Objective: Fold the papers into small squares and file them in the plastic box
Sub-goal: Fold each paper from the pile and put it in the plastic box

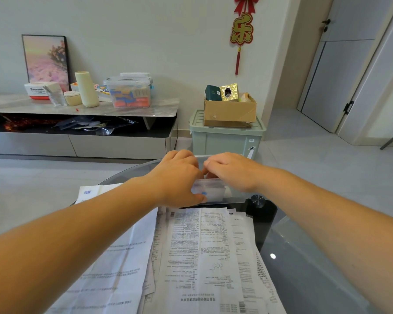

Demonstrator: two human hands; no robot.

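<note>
centrally, clear plastic box (236,197), folded white papers (214,193) inside, left hand (177,177) and right hand (233,171) gripping its rim

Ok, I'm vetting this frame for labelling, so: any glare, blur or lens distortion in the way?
Head view: soft, even light; one glare spot on the glass table; wide-angle stretch in the forearms; the clear plastic box reads faint between left hand and right hand; print on the papers is fairly sharp.

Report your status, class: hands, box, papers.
Left hand grips plastic box; right hand at its rim, grip unclear. Papers unfolded on glass table. Nothing in the way.
</note>
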